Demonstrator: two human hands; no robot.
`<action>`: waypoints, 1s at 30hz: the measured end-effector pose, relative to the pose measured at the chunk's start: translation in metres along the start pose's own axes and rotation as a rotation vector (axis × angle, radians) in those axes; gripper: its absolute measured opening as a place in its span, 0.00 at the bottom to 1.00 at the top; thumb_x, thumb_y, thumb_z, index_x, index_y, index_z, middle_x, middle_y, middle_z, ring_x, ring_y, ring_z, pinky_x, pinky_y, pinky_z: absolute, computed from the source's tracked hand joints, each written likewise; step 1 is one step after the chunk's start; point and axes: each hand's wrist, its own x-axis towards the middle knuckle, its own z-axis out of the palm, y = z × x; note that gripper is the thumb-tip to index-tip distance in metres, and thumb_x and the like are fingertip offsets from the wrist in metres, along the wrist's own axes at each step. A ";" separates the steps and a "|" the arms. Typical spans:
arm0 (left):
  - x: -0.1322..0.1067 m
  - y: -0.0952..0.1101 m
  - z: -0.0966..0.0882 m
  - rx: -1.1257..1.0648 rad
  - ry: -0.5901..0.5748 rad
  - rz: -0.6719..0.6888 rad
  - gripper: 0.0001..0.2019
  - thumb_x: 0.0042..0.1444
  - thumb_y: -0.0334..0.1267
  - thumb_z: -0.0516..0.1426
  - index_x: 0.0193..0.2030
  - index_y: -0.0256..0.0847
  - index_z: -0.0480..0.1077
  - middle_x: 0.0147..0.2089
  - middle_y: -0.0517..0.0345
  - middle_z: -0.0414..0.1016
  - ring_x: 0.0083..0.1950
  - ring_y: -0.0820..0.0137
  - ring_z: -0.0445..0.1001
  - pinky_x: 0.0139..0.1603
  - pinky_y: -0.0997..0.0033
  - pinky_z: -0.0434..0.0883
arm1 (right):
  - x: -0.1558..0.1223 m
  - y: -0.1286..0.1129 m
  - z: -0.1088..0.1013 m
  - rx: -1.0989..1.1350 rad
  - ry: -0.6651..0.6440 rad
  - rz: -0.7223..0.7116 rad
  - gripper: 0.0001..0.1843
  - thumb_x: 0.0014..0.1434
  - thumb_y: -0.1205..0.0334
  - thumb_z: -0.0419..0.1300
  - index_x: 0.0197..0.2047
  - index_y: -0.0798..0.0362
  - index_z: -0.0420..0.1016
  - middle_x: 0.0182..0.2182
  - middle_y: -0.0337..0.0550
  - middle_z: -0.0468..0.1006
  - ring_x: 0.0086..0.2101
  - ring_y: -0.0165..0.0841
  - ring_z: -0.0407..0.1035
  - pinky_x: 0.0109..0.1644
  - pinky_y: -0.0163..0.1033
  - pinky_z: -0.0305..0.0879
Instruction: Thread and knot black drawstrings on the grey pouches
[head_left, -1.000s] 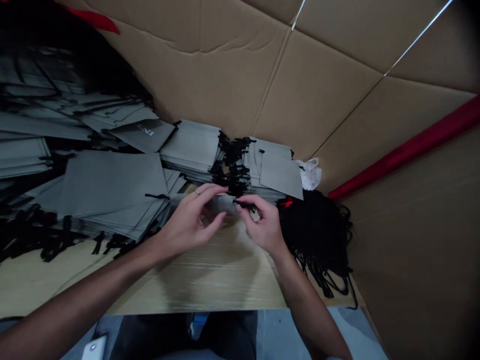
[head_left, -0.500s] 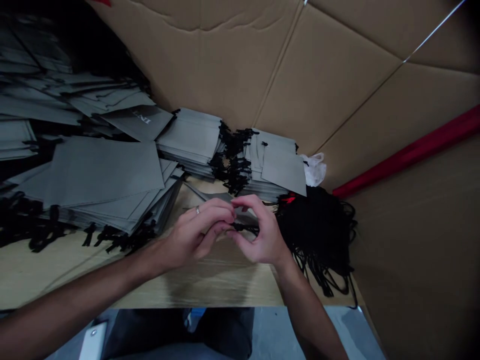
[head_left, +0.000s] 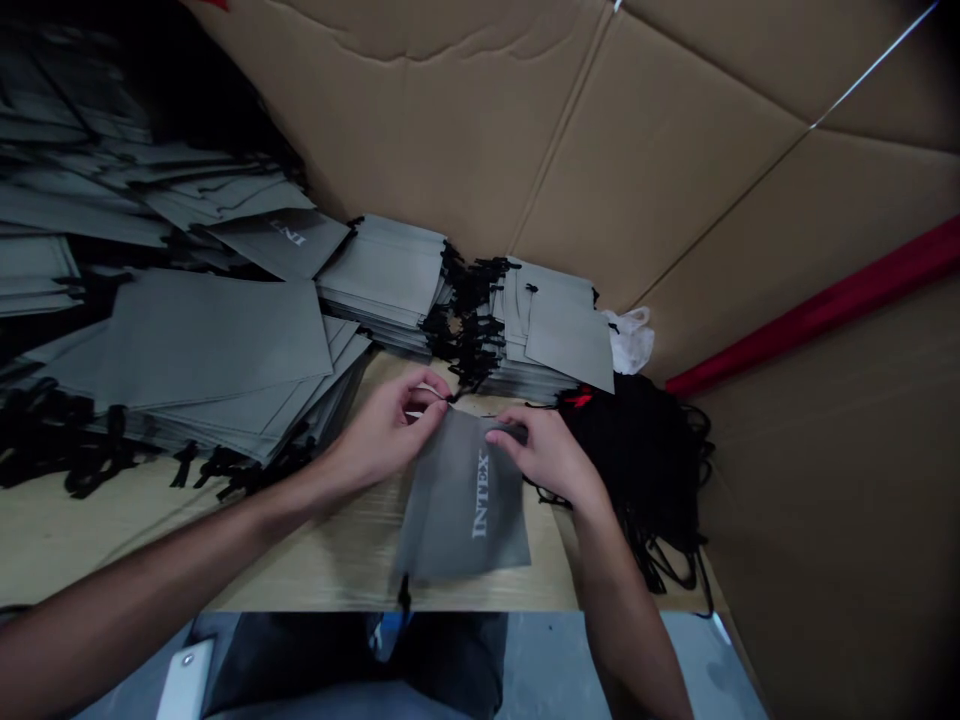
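Note:
A small grey drawstring pouch point(head_left: 450, 500) printed INTEX hangs between my hands over the front of the table. My left hand point(head_left: 401, 415) pinches its upper left corner, where a bit of black cord shows. At the upper right edge, my right hand point(head_left: 544, 445) has thumb and fingers closed on the pouch. A black cord end dangles from the pouch's lower left corner. Just right of my right hand lies a heap of black cords point(head_left: 637, 470) with a spot of red on it.
Grey pouches with black cord ends lie in a large stack point(head_left: 217, 340) at left, a back stack point(head_left: 386, 265) and a right stack point(head_left: 566, 325). A white plastic bag point(head_left: 634, 340) sits behind the cords. Cardboard walls point(head_left: 450, 120) enclose the table point(head_left: 300, 560); a red strip point(head_left: 810, 310) crosses the right one.
The pouch has been turned so its printed face shows and it hangs down toward the table's front edge. My hands have moved apart, the left one slightly up and the right one rightward.

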 end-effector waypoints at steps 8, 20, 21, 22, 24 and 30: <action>0.006 -0.041 0.016 -0.119 0.014 0.015 0.14 0.61 0.46 0.67 0.46 0.39 0.75 0.40 0.56 0.79 0.38 0.71 0.76 0.37 0.75 0.72 | 0.006 -0.016 0.042 -0.002 0.431 -0.315 0.02 0.70 0.65 0.64 0.44 0.49 0.77 0.38 0.44 0.82 0.40 0.38 0.77 0.47 0.44 0.74; 0.005 -0.036 0.015 -0.253 -0.028 -0.026 0.15 0.56 0.44 0.73 0.41 0.38 0.76 0.37 0.57 0.83 0.38 0.72 0.80 0.39 0.78 0.71 | 0.004 -0.022 0.043 0.044 0.405 -0.413 0.06 0.71 0.68 0.64 0.46 0.48 0.81 0.40 0.44 0.85 0.41 0.38 0.77 0.48 0.46 0.76; 0.005 -0.035 0.014 -0.248 -0.042 -0.022 0.16 0.56 0.44 0.73 0.41 0.38 0.76 0.37 0.56 0.83 0.40 0.72 0.81 0.39 0.78 0.71 | 0.004 -0.022 0.043 0.056 0.402 -0.400 0.05 0.71 0.68 0.64 0.46 0.49 0.81 0.40 0.44 0.85 0.41 0.38 0.77 0.47 0.45 0.76; 0.004 -0.034 0.014 -0.235 -0.055 -0.013 0.15 0.57 0.45 0.73 0.41 0.38 0.76 0.38 0.56 0.83 0.40 0.71 0.81 0.40 0.78 0.72 | 0.004 -0.022 0.043 0.067 0.403 -0.389 0.05 0.70 0.67 0.65 0.46 0.49 0.81 0.40 0.44 0.85 0.40 0.37 0.77 0.46 0.45 0.76; 0.003 -0.031 0.012 -0.189 -0.081 0.018 0.14 0.61 0.46 0.70 0.41 0.38 0.76 0.37 0.56 0.83 0.39 0.72 0.81 0.38 0.79 0.70 | 0.003 -0.022 0.042 0.104 0.397 -0.363 0.05 0.69 0.67 0.65 0.46 0.49 0.82 0.40 0.43 0.85 0.38 0.36 0.77 0.45 0.43 0.76; 0.000 -0.024 -0.001 0.189 -0.146 0.217 0.07 0.69 0.41 0.63 0.46 0.40 0.80 0.42 0.57 0.85 0.43 0.72 0.82 0.40 0.79 0.73 | 0.002 -0.017 0.040 0.300 0.292 -0.221 0.06 0.64 0.67 0.68 0.44 0.48 0.83 0.37 0.39 0.85 0.36 0.33 0.79 0.43 0.39 0.75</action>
